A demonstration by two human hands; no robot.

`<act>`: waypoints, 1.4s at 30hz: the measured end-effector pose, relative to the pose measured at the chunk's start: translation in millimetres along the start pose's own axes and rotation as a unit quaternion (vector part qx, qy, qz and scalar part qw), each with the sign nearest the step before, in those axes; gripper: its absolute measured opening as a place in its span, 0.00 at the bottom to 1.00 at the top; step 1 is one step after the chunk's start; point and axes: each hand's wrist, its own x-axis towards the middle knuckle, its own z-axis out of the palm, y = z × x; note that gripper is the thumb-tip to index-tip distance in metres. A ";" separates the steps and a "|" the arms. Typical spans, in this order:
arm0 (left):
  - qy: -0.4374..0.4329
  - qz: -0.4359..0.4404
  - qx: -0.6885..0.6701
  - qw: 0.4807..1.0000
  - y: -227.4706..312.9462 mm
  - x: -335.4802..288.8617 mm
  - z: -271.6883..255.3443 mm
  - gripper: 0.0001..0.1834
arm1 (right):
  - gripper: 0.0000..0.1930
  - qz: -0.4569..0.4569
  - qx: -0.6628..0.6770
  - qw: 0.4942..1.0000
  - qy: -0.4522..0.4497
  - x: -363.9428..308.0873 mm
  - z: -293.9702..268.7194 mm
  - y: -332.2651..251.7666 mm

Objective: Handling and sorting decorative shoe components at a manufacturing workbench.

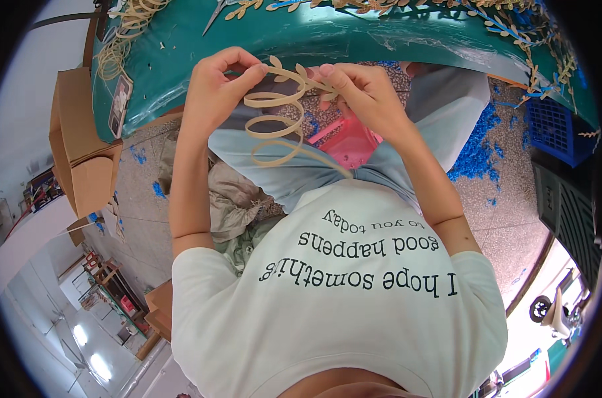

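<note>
From the head view, we look down on our two hands raised in front of us, just short of the near edge of the green desk (181,50); between them runs a beige leaf sprig (301,71), its small leaves standing out along both sides; our left hand (220,83) has its grip pinched, thumb against forefinger, on the sprig's left end; our right hand (371,96) has its grip closed on the right end, a leaf showing just beside the fingers; the middle of the sprig lies bare between the two grips, slanting down a little toward the right.

Below the sprig hangs a beige coiled strip (274,159) in several loose loops, nearer the left grip than the right; its top loop meets the sprig, though we cannot tell whether the two are joined; its lower end trails toward our white shirt (341,298).

Beyond the hands, the desk carries tangled beige strips (115,56) at the far left, a phone (120,106) on its left edge, a pointed metal tool (216,14) and more leaf sprigs (556,66) on the right; a pink item (347,146) shows between our knees; blue scraps (473,146) litter the floor near a blue crate (556,132).
</note>
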 end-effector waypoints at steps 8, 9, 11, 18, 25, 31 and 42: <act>0.054 0.070 0.127 0.988 7.6 -2.7 12.3 0.07 | 0.17 0.038 0.001 0.999 0.003 1.6 -3.8 1.4; 0.062 0.092 0.169 0.979 8.8 -3.0 14.0 0.06 | 0.17 0.041 0.000 0.999 0.002 1.9 -4.6 1.1; 0.083 0.093 0.186 0.975 11.2 -4.2 19.1 0.07 | 0.17 0.041 -0.002 0.999 0.000 3.0 -5.5 3.3; 0.171 0.153 0.346 0.910 22.9 -10.7 35.1 0.11 | 0.12 0.062 -0.010 0.998 -0.015 7.3 -2.4 0.2; 0.093 0.087 -0.049 0.991 12.4 -3.0 16.9 0.10 | 0.08 0.066 0.001 0.998 -0.018 8.8 -8.2 1.2; -0.164 -0.002 -0.133 0.977 -17.7 5.6 24.2 0.12 | 0.08 0.069 0.051 0.996 -0.023 12.9 -6.7 -5.3; -0.010 0.000 -0.210 0.978 2.7 -10.1 32.1 0.09 | 0.28 0.025 0.134 0.987 -0.090 13.4 -21.1 25.3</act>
